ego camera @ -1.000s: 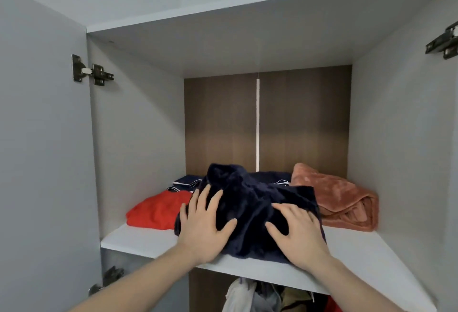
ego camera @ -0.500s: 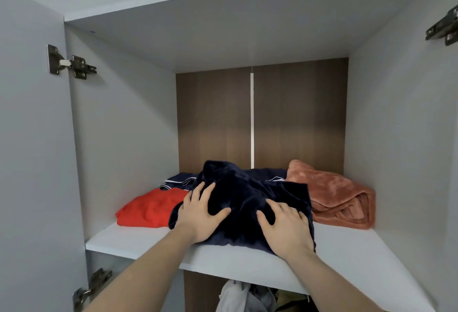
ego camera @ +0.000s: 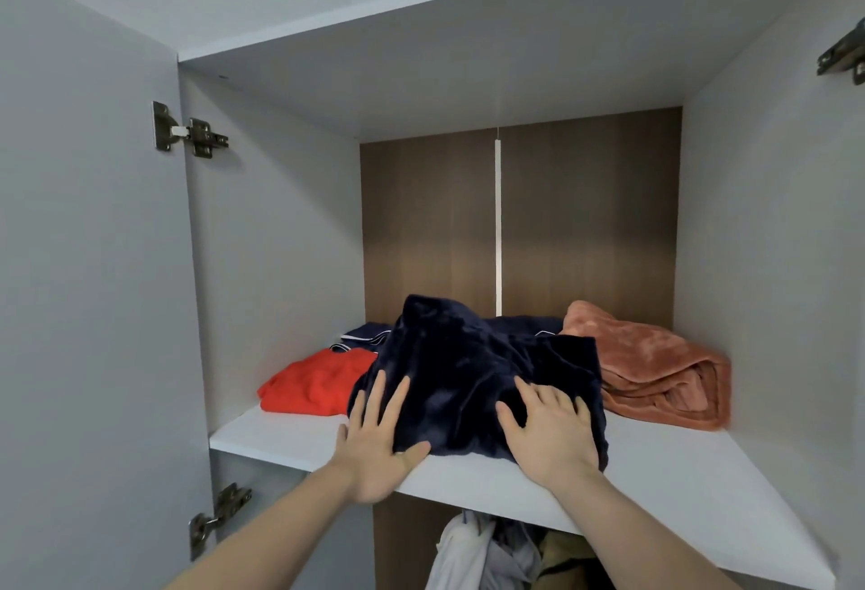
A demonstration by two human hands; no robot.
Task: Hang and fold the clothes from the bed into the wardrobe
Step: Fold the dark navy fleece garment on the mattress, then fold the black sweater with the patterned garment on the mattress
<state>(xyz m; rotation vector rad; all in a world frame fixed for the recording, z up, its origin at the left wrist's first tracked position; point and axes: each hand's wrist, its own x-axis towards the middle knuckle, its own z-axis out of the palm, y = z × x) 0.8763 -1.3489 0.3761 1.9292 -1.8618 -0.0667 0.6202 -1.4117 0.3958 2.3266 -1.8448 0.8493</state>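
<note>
A: While both palms press the dark navy garment (ego camera: 472, 378) onto the shelf (ego camera: 702, 486), what differs from a second ago in the head view?

B: The left hand (ego camera: 374, 444) has slid back toward the shelf's front edge; a second ago it lay further up on the cloth. Now its fingers are spread flat, tips on the bundle's near left corner, gripping nothing. The right hand (ego camera: 552, 435) stays on the near right side, fingers splayed, also holding nothing.

A: Meaning?

B: Probably the bundle is placed and the hands are about to let go; it looks lumpy rather than neatly folded.

A: And the surface around it?

B: A white shelf inside the wardrobe (ego camera: 281, 224), the navy bundle in its middle. A red garment (ego camera: 313, 383) touches it on the left, a rust-coloured fleece (ego camera: 655, 369) sits just beside on the right, and striped navy pieces (ego camera: 370, 334) lie behind. Bare shelf remains in front.

A: The room?

B: Doors open on their hinges (ego camera: 189, 133), and clothes hanging below (ego camera: 482, 552).
</note>
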